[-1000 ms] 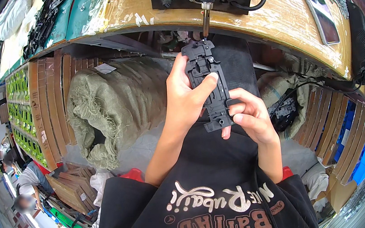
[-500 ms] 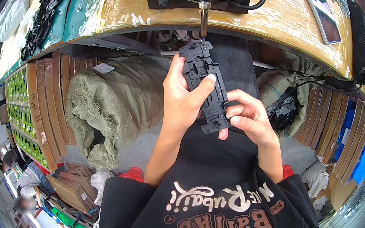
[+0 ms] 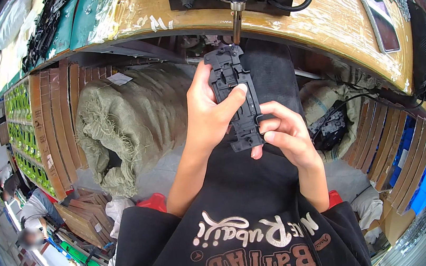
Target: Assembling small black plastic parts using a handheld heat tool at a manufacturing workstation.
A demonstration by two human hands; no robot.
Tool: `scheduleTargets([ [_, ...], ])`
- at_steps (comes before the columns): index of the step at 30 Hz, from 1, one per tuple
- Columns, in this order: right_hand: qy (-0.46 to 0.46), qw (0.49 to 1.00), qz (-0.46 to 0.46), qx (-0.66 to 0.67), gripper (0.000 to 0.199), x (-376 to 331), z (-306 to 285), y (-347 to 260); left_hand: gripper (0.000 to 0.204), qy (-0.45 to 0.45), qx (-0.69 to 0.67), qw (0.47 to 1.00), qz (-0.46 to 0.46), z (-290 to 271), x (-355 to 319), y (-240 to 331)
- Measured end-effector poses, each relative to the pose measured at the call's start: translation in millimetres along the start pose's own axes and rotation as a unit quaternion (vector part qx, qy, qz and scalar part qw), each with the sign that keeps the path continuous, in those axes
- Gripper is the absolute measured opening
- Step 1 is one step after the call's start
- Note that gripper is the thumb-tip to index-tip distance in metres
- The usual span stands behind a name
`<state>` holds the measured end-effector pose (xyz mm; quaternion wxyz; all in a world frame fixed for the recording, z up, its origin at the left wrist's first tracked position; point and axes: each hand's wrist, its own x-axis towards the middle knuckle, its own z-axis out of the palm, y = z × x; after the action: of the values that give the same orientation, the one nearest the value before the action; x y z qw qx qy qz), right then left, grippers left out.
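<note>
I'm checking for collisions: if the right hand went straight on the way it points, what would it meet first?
The right hand would meet the black part first; its fingertips seem to touch the near end. Beyond is probably the left hand, though depth is unclear.

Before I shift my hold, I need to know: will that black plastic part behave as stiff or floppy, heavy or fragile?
The black plastic part is probably stiff: no sag shows between left grip and right grip. Its recessed, apparently moulded body suggests fairly low weight. Small projections along its edges might catch or snap if pushed hard.
</note>
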<state>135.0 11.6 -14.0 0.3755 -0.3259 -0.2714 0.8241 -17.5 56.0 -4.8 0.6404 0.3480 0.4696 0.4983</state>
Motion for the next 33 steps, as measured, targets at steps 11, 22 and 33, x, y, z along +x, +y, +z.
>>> scheduleTargets([
  [11,0.003,1.000,-0.008,-0.015,0.040,-0.6,1.0,-2.5,0.034,-0.006,-0.009,1.000,0.007,2.7,0.8,5.9],
  [22,-0.017,0.999,-0.028,0.016,0.035,-3.2,-1.7,-5.6,0.032,-0.002,-0.013,1.000,0.021,4.5,0.5,2.3],
  [33,0.030,0.999,-0.018,-0.018,0.039,-2.9,4.2,-4.9,0.030,-0.008,-0.008,1.000,0.023,2.4,1.1,1.7],
])
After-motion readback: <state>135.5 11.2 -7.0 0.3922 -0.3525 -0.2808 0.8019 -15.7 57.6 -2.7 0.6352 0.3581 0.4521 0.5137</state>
